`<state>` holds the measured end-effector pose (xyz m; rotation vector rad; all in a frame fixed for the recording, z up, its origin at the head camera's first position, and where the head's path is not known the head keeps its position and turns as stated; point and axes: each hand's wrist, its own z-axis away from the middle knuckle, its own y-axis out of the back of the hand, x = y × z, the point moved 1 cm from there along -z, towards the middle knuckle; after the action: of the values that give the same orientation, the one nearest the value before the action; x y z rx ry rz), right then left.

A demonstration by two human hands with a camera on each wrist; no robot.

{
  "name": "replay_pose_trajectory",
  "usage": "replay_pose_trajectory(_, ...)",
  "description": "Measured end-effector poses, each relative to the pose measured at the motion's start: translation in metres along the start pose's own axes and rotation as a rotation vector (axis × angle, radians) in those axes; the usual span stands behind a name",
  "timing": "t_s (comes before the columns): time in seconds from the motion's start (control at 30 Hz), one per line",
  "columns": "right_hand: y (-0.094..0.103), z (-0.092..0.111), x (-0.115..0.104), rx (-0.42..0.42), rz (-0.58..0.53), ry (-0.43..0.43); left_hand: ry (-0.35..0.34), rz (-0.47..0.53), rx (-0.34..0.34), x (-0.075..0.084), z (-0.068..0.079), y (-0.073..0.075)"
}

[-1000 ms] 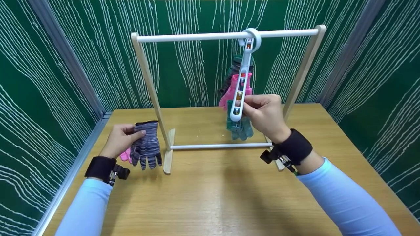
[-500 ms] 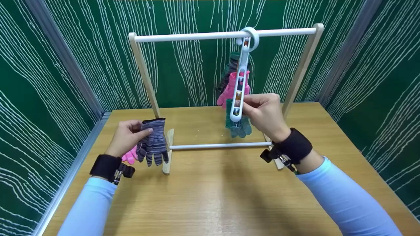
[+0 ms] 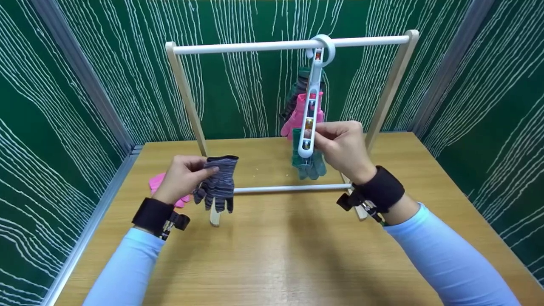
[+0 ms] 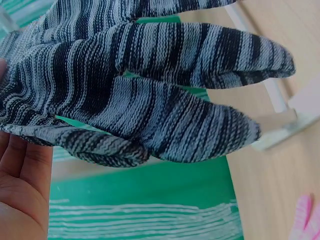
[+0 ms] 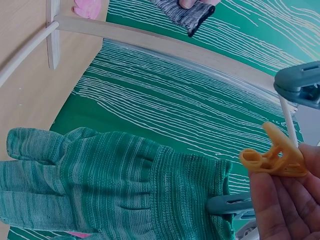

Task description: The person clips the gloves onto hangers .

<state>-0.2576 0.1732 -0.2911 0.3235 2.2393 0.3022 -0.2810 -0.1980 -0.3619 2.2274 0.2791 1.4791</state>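
My left hand (image 3: 180, 178) pinches a grey-and-black striped knit glove (image 3: 222, 178) by its dark-edged cuff, fingers of the glove hanging down in front of the rack's left foot. In the left wrist view the striped glove (image 4: 150, 85) fills the upper part. My right hand (image 3: 345, 146) holds a yellow clip (image 5: 277, 155) on the white clip hanger (image 3: 315, 76). Beside that clip, a green knit glove (image 5: 115, 180) hangs by its cuff from a grey-green clip (image 5: 230, 204). Farther back on the hanger hang a pink glove (image 3: 301, 114) and a dark striped glove (image 3: 293, 100).
The hanger hooks over the white top bar (image 3: 255, 46) of a wooden-legged rack, whose lower bar (image 3: 289, 188) runs close over the table (image 3: 272, 255). Pink gloves (image 3: 157, 182) lie on the table behind my left hand. Green walls with white streaks enclose the back and sides.
My left hand has carried the striped glove to the right, across the rack's left leg, uncovering more of the pink on the table. The right hand stays at the hanger.
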Motion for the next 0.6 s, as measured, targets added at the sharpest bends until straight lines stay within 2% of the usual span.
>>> replay_pose_trajectory(0.33,-0.001,-0.001,0.001,0.018,0.004,0.024,-0.099,0.01,-0.029,0.012,-0.01,-0.028)
replay_pose_trajectory(0.6,-0.003,-0.001,0.001,0.019,-0.002,0.005,-0.09,0.022,-0.058,0.024,-0.02,-0.05)
